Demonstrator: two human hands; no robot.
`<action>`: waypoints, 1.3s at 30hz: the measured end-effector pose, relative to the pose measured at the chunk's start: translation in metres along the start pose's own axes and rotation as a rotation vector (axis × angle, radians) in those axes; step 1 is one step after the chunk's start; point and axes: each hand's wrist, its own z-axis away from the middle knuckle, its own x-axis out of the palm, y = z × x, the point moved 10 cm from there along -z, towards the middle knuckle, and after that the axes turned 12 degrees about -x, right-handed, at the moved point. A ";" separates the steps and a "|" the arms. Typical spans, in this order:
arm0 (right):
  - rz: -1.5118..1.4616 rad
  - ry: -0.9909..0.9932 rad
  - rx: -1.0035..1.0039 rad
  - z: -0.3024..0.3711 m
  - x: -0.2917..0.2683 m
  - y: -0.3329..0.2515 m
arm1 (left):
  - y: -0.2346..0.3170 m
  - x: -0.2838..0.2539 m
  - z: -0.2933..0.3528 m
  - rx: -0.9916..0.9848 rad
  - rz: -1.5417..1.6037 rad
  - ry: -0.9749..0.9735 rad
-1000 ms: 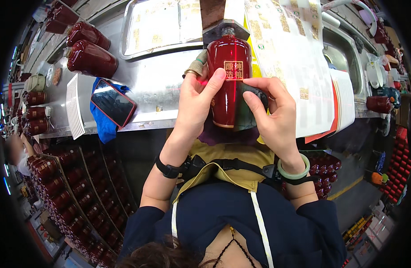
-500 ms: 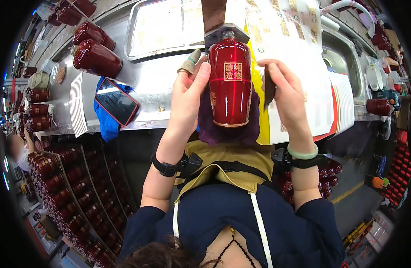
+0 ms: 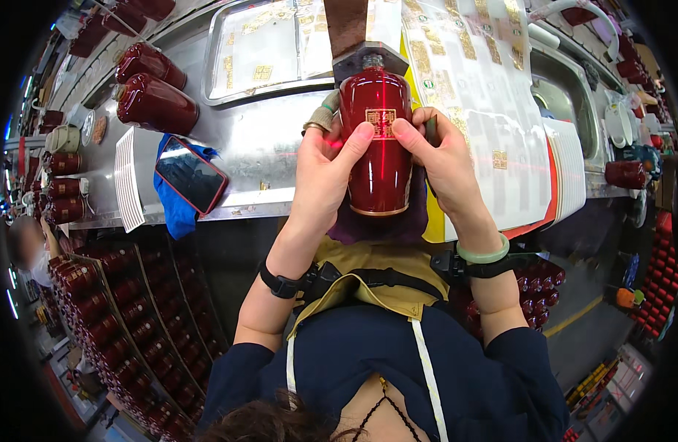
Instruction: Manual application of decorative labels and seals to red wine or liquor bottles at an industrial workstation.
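Red bottle [image 3: 381, 173] lies on its side on purple cloth [image 3: 353, 230] at the table's [image 3: 258, 147] near edge; neck points away from the person, long axis roughly straight out. Left hand [image 3: 320, 169] clamped on its left flank, thumb on gold label [image 3: 380, 121]. Right hand [image 3: 451, 166]: thumb on label too, fingers pinching dark flat piece [image 3: 431, 131]. Count: 2 standing bottles [image 3: 159, 103] left of 1 tray [image 3: 272, 90], 1 phone [image 3: 191, 174].

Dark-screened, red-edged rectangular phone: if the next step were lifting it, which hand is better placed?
Probably the left hand: it is nearer the phone. The right hand is farther, at the glossy dark-red bottle's right side.
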 end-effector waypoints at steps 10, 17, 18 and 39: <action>-0.038 -0.002 0.018 0.000 -0.001 -0.001 | 0.000 0.000 0.000 0.006 0.001 0.012; -0.015 -0.026 0.027 -0.001 -0.003 -0.001 | 0.001 0.000 0.000 0.001 -0.001 0.016; -0.020 -0.030 0.038 -0.001 -0.003 0.000 | 0.001 0.000 0.000 -0.002 0.000 0.018; 0.490 -0.179 -0.526 -0.014 0.000 -0.104 | 0.004 0.007 0.002 0.091 -0.097 0.041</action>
